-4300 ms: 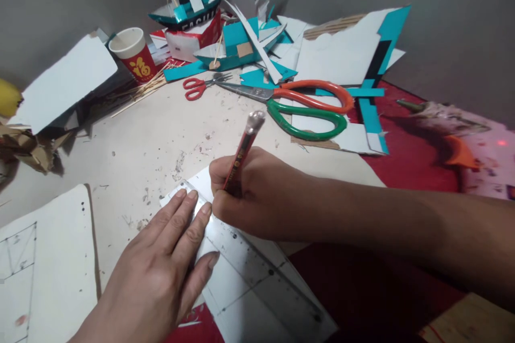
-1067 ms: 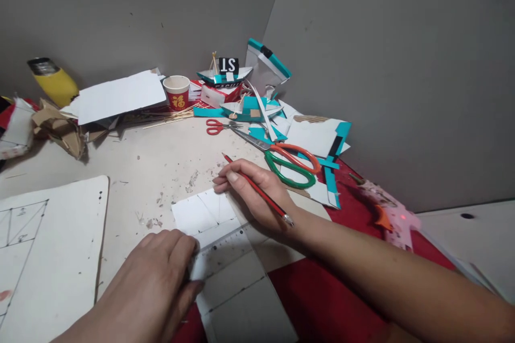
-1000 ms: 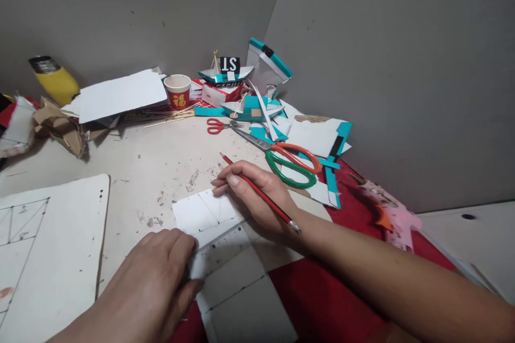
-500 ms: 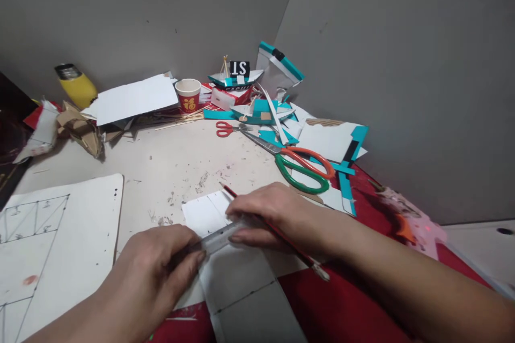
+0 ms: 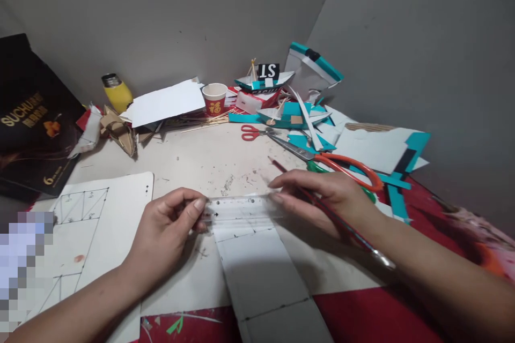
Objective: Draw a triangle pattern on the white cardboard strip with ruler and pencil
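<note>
A clear plastic ruler (image 5: 237, 209) spans the gap between my hands, above the far end of a white card strip (image 5: 265, 273). The strip carries pencilled cross lines with dots. My left hand (image 5: 177, 220) pinches the ruler's left end between thumb and fingers. At the ruler's right end, my right hand (image 5: 322, 198) has its fingertips against the edge. A dark red pencil (image 5: 341, 220) lies slanted through that same hand, its tip pointing up and away, its back end past the wrist.
A white sheet with a drawn truss pattern (image 5: 129, 214) lies left. Orange-and-green scissors (image 5: 354, 166), small red scissors (image 5: 251, 132), paper boats (image 5: 295, 115) and card scraps fill the back right. A paper cup (image 5: 215, 99), yellow bottle (image 5: 116, 94) and black box (image 5: 36, 118) stand behind.
The view has swung left, bringing the black box in. My hands have spread apart along the ruler, and it now shows lengthwise over the strip's far end.
</note>
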`<state>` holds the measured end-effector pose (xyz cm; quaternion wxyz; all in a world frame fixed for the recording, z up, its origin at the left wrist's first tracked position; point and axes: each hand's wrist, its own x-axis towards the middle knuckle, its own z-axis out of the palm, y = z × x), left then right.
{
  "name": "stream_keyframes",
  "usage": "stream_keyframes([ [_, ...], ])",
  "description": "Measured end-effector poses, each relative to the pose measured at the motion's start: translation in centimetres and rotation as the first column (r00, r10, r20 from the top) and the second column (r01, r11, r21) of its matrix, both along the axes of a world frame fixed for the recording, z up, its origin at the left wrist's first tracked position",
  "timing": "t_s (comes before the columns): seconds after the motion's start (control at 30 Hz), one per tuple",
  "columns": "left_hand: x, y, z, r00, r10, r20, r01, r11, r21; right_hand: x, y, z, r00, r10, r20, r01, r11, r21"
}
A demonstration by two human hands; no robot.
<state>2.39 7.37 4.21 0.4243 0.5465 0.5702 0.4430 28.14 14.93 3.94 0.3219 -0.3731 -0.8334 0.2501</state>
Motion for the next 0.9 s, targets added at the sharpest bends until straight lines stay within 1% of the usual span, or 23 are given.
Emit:
stream_keyframes([
  [0.07,0.0,0.0,0.0,0.997,0.053,0.059,-0.053,0.999,-0.004,-0.2,-0.1,0.3,0.988,-0.117,-0.098,0.113,0.993,-0.044],
  [0.13,0.0,0.1,-0.1,0.986,0.103,0.128,-0.101,0.995,-0.024,-0.3,-0.2,0.5,0.957,-0.224,-0.184,0.193,0.966,-0.17],
  [0.2,0.1,0.1,-0.1,0.969,0.131,0.207,-0.121,0.991,-0.061,-0.3,-0.1,0.6,0.905,-0.31,-0.29,0.206,0.918,-0.34],
  [0.23,0.2,0.0,-0.2,0.961,0.129,0.244,-0.11,0.99,-0.092,-0.3,0.0,0.6,0.869,-0.353,-0.347,0.193,0.887,-0.42],
  [0.27,0.4,0.0,-0.2,0.955,0.115,0.274,-0.082,0.988,-0.129,-0.3,0.2,0.5,0.825,-0.4,-0.399,0.179,0.855,-0.487],
  [0.33,0.6,-0.3,-0.2,0.952,0.032,0.304,0.035,0.977,-0.211,-0.3,0.6,0.4,0.726,-0.49,-0.482,0.167,0.806,-0.568],
  [0.4,0.8,-0.6,-0.1,0.95,-0.096,0.297,0.188,0.936,-0.298,-0.4,0.9,0.3,0.649,-0.55,-0.526,0.162,0.776,-0.61],
  [0.47,1.0,-1.0,0.1,0.934,-0.229,0.276,0.321,0.877,-0.359,-0.5,1.1,0.3,0.604,-0.57,-0.558,0.135,0.763,-0.633],
  [0.5,1.1,-1.2,0.2,0.921,-0.282,0.267,0.37,0.849,-0.378,-0.6,1.0,0.3,0.595,-0.569,-0.567,0.112,0.758,-0.642],
  [0.57,1.2,-1.5,0.2,0.889,-0.38,0.257,0.456,0.792,-0.406,-0.8,0.8,0.2,0.603,-0.553,-0.575,0.057,0.748,-0.661],
  [0.63,1.3,-1.8,0.0,0.855,-0.451,0.255,0.518,0.737,-0.434,-1.1,0.5,0.1,0.64,-0.523,-0.563,0.008,0.737,-0.676],
  [0.7,1.4,-2.2,-0.5,0.836,-0.482,0.262,0.547,0.703,-0.455,-1.4,0.1,0.0,0.681,-0.498,-0.537,-0.02,0.72,-0.693],
  [0.77,1.6,-2.5,-1.0,0.842,-0.462,0.28,0.54,0.708,-0.455,-1.8,-0.4,0.0,0.714,-0.481,-0.509,-0.04,0.698,-0.715],
  [0.87,1.9,-2.8,-1.2,0.872,-0.402,0.28,0.489,0.743,-0.457,-2.3,-1.3,0.2,0.746,-0.473,-0.469,-0.048,0.664,-0.746],
  [0.9,2.0,-2.8,-1.1,0.886,-0.386,0.256,0.463,0.756,-0.463,-2.4,-1.6,0.2,0.753,-0.476,-0.454,-0.033,0.662,-0.749],
])
